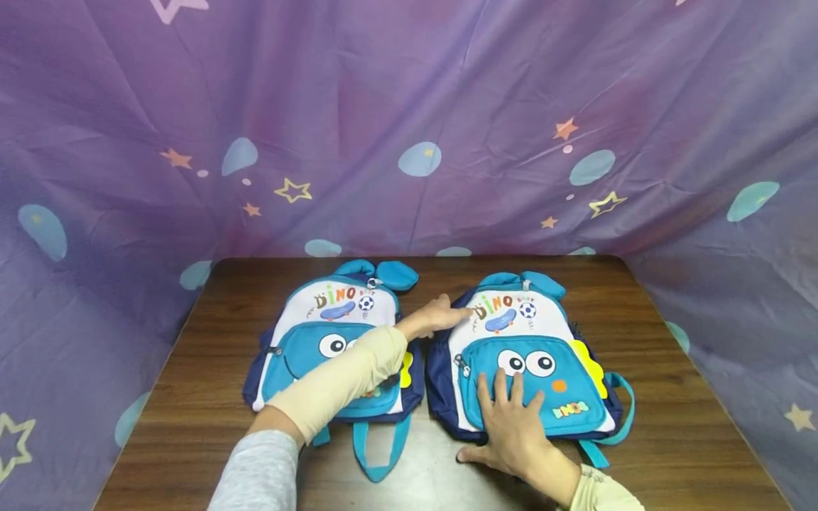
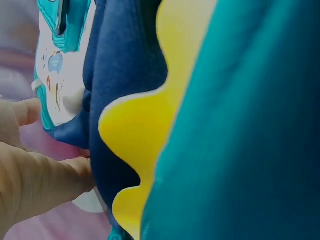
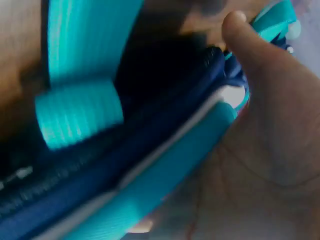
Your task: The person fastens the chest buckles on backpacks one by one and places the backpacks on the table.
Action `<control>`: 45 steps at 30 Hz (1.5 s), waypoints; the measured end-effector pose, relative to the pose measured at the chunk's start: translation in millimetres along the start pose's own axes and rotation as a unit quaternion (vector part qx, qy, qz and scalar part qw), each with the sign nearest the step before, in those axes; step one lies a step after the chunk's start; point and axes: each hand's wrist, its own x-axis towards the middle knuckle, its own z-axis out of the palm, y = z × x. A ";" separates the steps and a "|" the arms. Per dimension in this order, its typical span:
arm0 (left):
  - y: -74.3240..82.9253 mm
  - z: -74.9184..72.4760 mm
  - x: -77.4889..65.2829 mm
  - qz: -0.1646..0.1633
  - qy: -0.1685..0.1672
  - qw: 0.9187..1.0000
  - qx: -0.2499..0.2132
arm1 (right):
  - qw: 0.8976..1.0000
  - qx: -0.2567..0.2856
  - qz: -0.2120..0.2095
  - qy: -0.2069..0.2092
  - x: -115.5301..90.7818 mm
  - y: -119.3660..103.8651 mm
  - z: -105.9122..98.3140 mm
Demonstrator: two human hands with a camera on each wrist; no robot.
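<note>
Two children's backpacks lie side by side, white on top with a "DINO" print, a teal pocket with cartoon eyes, navy sides and yellow spikes. My left hand [image 1: 439, 316] reaches across the left backpack [image 1: 307, 305] to the upper left edge of the right backpack [image 1: 473, 355], a finger extended over its white front. In the left wrist view, the digits of the left hand [image 2: 45, 175] are apart beside the navy side. With fingers spread, my right hand [image 1: 511, 426] rests on the lower front pocket [image 1: 575, 369] of the right backpack. The right palm [image 3: 260, 165] covers part of that bag's bottom edge.
Both bags lie on a brown wooden table [image 1: 664, 397]. A teal strap loop [image 1: 377, 472] hangs below the left backpack, and another strap [image 1: 629, 419] sticks out at the right bag's lower corner. A purple patterned cloth [image 1: 358, 106] surrounds the table's back and sides.
</note>
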 end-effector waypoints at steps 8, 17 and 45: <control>-6.3 4.2 8.4 -0.008 -0.007 1.000 -0.020 | 0.996 -0.050 0.007 0.073 1.9 -7.1 10.2; -2.4 8.7 4.2 0.026 0.040 0.998 -0.050 | 0.990 -0.050 0.003 0.131 4.9 -8.4 15.9; 49.7 6.0 -18.8 0.080 0.096 0.965 -0.231 | 0.887 0.154 -0.112 0.420 -2.8 47.6 9.7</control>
